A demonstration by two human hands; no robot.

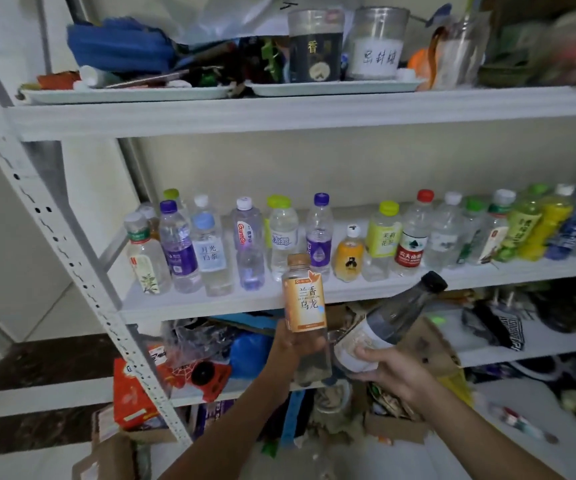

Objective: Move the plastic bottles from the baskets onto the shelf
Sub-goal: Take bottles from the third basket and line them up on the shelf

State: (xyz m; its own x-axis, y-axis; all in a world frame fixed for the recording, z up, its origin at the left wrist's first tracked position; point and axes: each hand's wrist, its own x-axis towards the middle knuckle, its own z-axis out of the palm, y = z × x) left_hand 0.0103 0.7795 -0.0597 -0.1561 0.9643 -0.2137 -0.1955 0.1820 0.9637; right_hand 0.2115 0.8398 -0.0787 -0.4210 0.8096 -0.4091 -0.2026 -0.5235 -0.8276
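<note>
Just below the shelf [210, 303] edge, your left hand [283, 344] curls round the base of an upright orange-label bottle [305, 303], which is clear below the label. At its three o'clock your right hand [397, 372] grips a black-cap bottle [397, 313], tilted toward one o'clock. Capped bottles [281, 233], mostly see-through, line the shelf at twelve o'clock.

Home storeroom: cluttered metal shelving [72, 258], tiled floor [37, 362].
</note>
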